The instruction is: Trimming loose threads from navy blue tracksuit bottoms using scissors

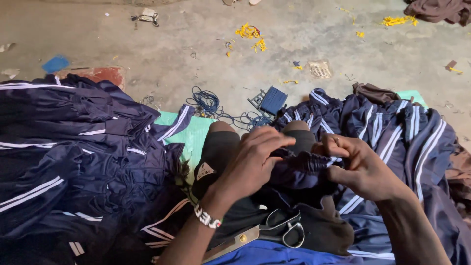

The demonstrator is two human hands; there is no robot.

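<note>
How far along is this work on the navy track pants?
Apparently done: a stack of folded navy pants lies to the left. In hand: the left hand and right hand pinch one gathered waistband. Left: a looser heap of pants on the right. Scissors rest on the lap.

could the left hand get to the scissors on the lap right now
Probably yes. The scissors lie uncovered on the lap just below the left hand, with nothing over them. But that hand is busy pinching the navy waistband and would have to let go first.
</note>
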